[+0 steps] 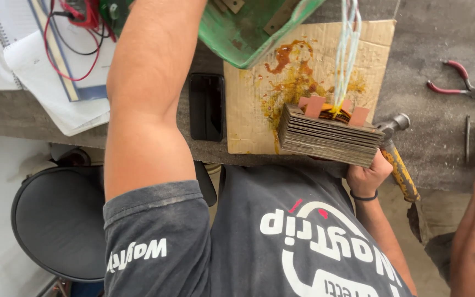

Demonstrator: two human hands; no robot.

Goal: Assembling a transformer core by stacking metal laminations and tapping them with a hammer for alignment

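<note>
The stack of thin metal plates (328, 137), a transformer core with orange winding and pale wires rising from it, lies at the near edge of a stained cardboard sheet (254, 110) on the counter (441, 143). The right hand (368, 175) is closed on its near right corner, just beside a hammer (399, 159). The left hand is out of view; only its arm reaches up toward a green tray (237, 33). A black phone (206, 107) lies left of the cardboard, red pliers (457, 82) well apart on the right
</note>
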